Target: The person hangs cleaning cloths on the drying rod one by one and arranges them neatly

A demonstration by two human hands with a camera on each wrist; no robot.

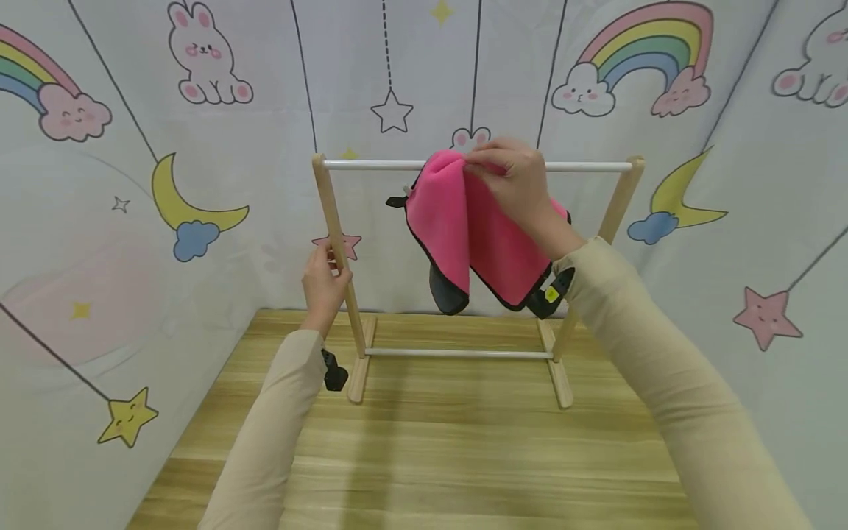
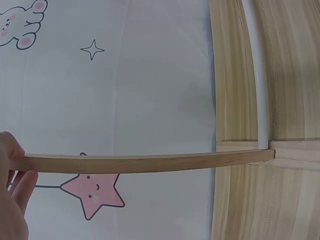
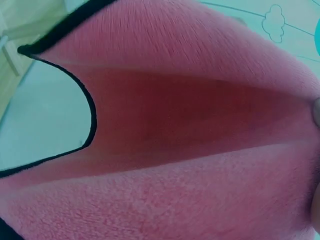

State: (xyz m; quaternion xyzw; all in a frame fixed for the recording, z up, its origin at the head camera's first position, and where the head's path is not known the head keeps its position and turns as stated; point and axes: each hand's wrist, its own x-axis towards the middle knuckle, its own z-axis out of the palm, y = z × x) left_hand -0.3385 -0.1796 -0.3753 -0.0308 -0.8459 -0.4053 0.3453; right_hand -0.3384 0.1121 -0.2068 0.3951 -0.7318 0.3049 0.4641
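Observation:
A pink plush cloth (image 1: 440, 221) with black edging hangs in folds in front of the rack's white top bar (image 1: 589, 167). My right hand (image 1: 513, 177) pinches its upper part at about bar height. A dark grey underside shows at the cloth's lower left corner, and a small dark tab sticks out on its left. In the right wrist view the pink pile (image 3: 165, 110) fills most of the picture, with fingertips at the right edge. My left hand (image 1: 322, 283) grips the rack's left wooden post (image 1: 339, 254); the left wrist view shows thumb and fingers around that post (image 2: 125, 164).
The rack stands on two wooden feet (image 1: 361, 379) joined by a white lower bar (image 1: 457, 353). Beneath it is a wood-grain tabletop (image 1: 464, 456). White sheets printed with cartoon rainbows, stars and moons (image 1: 199, 210) surround it at the back and sides.

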